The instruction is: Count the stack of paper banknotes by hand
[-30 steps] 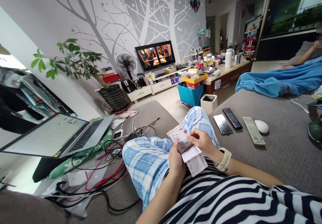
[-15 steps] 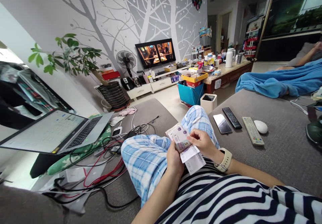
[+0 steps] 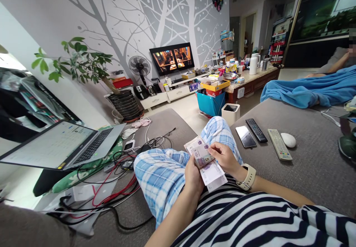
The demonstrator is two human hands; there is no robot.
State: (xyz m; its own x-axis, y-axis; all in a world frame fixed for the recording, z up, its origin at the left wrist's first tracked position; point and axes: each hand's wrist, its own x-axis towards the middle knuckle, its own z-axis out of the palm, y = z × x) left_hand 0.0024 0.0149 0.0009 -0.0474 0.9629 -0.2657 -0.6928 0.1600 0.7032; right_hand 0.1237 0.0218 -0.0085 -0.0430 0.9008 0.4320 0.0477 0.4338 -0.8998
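A stack of banknotes (image 3: 200, 155), purple ones marked 5 on top, is held over my lap above my blue plaid trousers. My left hand (image 3: 192, 177) grips the stack from below, fingers wrapped round it. My right hand (image 3: 226, 158), with a beige watch on its wrist, pinches the top note at its right edge. Folded notes hang down from the stack toward my striped shirt.
On the grey sofa to my right lie a phone (image 3: 246, 136), a black remote (image 3: 256, 129), a pale remote (image 3: 279, 149) and a white mouse (image 3: 288, 139). An open laptop (image 3: 63, 145) and tangled cables (image 3: 111, 187) sit left. Another person lies under a blue blanket (image 3: 311, 86) at far right.
The view has shifted slightly. The stack has tilted a little and my right hand has drawn the top note down toward me.
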